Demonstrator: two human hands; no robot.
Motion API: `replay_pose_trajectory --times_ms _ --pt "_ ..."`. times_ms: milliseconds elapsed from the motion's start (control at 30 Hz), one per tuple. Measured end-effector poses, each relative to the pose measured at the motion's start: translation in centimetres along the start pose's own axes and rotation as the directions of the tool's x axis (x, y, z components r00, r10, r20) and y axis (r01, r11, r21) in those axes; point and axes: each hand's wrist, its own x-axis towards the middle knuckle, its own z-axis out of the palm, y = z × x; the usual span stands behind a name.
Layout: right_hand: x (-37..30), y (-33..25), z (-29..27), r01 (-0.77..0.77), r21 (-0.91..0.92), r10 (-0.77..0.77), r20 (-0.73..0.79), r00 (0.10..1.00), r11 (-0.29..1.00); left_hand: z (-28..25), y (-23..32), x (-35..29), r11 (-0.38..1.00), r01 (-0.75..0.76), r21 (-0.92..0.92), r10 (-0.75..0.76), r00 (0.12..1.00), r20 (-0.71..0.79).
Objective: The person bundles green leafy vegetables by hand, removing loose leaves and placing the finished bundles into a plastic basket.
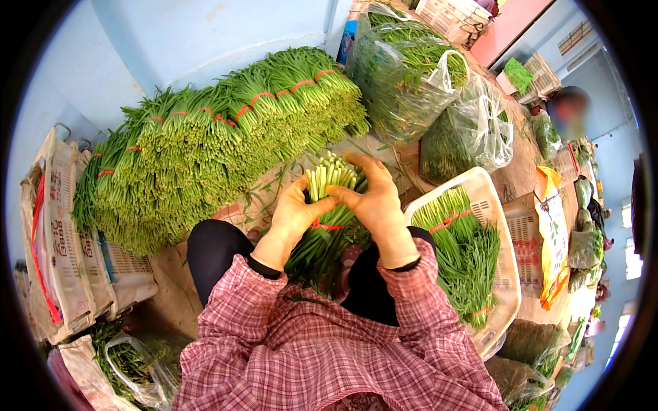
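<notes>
Between my knees stands a bunch of long green leafy stalks (332, 179), its pale cut ends up and its leaves hanging down. A red band circles it below my fingers. My left hand (299, 212) is curled against the bunch's left side near the cut ends. My right hand (370, 195) wraps the other side, with fingers over the far edge and thumb across the front, near my left thumb. Both hands are closed around the upper part of the bunch. Their palms and the stalks behind the fingers are hidden.
A long pile of red-banded bunches (205, 151) lies along the blue wall. On my right, a white plastic basket (506, 274) holds more bunches. Clear plastic bags of greens (404, 75) stand at the far right. Stacked crates (68, 240) are at the left. Loose leaves litter the floor.
</notes>
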Motion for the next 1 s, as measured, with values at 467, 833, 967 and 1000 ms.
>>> replay_pose_trajectory --times_ms 467,833,967,1000 --pt "1.4 2.2 2.2 -0.036 0.191 0.058 -0.11 0.992 0.981 -0.1 -1.2 0.4 0.984 -0.12 0.134 0.119 0.993 0.019" --pt "1.9 2.1 0.5 -0.343 0.309 0.316 0.135 0.939 0.887 0.3 -1.9 0.3 0.945 -0.035 0.326 0.058 0.996 -0.061" --pt "1.6 0.6 0.4 0.151 -0.115 -0.158 -0.058 0.986 0.982 0.4 -2.0 0.6 0.94 -0.062 0.335 0.083 0.995 -0.049" --pt "1.5 1.1 0.6 0.1 -0.091 -0.104 -0.042 0.994 0.991 0.5 -2.1 0.7 0.941 -0.054 0.333 0.076 0.996 -0.054"
